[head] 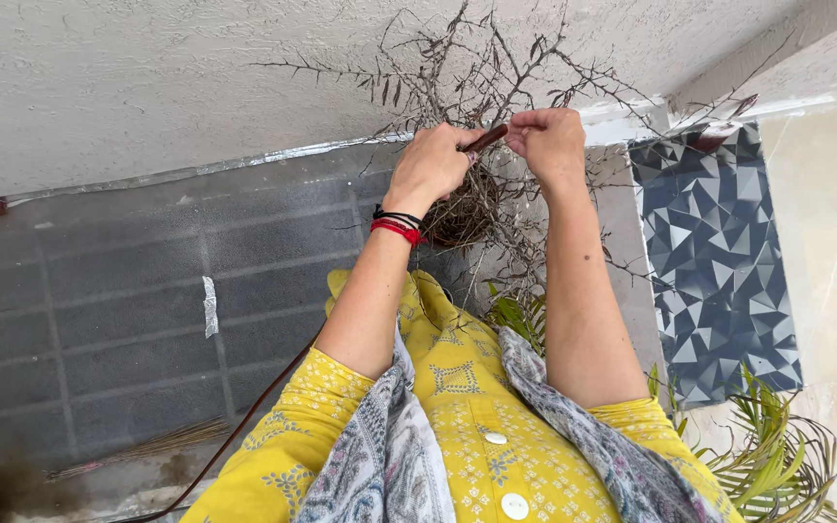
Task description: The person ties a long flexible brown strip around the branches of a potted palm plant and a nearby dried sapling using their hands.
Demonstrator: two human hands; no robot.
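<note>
Both hands are raised into a dry, nearly leafless shrub (496,87) that spreads against the rough white wall (147,77). The left hand (430,165) is curled closed around a thin reddish-brown stem (486,138), and the right hand (549,140), just beside it, pinches narrowly at the same stem's other end; whether it grips the stem or a neighbouring twig is hard to tell among the tangle. Below the shrub's branches sits its root mass or pot (462,213) (brown, rounded, partly hidden by the left wrist with its red and black bands (397,225)). Right of the shrub lies a grey geometric-patterned tile (719,261); below it, green palm fronds (777,465).
</note>
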